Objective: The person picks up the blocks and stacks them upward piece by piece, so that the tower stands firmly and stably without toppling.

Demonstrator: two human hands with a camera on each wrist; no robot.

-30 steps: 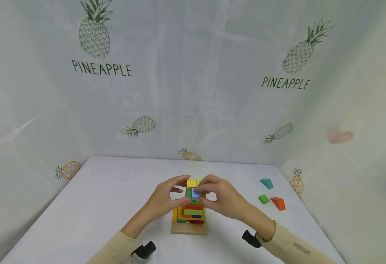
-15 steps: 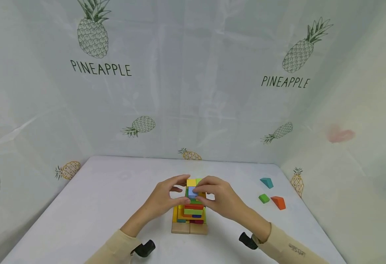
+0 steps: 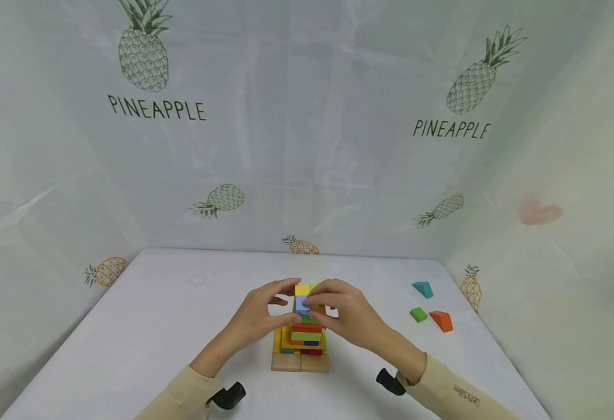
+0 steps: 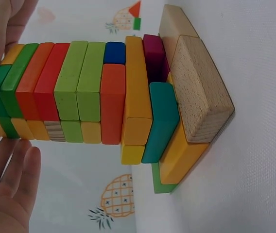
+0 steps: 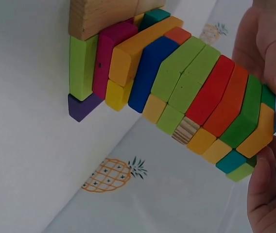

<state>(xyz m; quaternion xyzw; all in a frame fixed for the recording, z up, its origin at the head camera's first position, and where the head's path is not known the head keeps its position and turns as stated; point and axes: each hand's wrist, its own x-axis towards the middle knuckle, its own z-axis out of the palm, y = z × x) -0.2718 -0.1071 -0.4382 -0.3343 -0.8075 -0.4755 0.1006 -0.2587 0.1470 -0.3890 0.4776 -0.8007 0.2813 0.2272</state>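
A tall tower of coloured wooden blocks [image 3: 307, 328] stands on pale wooden base pieces [image 4: 194, 87] at the table's centre. My right hand [image 3: 351, 312] pinches a light blue block [image 3: 300, 304] at the tower's top front, just below a yellow block [image 3: 302, 289]. My left hand [image 3: 254, 312] is cupped at the tower's upper left with relaxed fingers. Its thumb reaches the front near the light blue block, while its index finger reaches toward the back. In the left wrist view, the left fingers [image 4: 19, 179] lie beside the upper blocks.
Loose blocks lie on the white table [image 3: 191, 291] to the right: a teal triangular one [image 3: 424, 289], a small green one [image 3: 418, 314] and an orange wedge [image 3: 442, 320]. A pineapple-printed curtain [image 3: 307, 128] hangs behind and around the table.
My right hand has slid the light blue block a little to the left across the tower's front. The left hand keeps its place.
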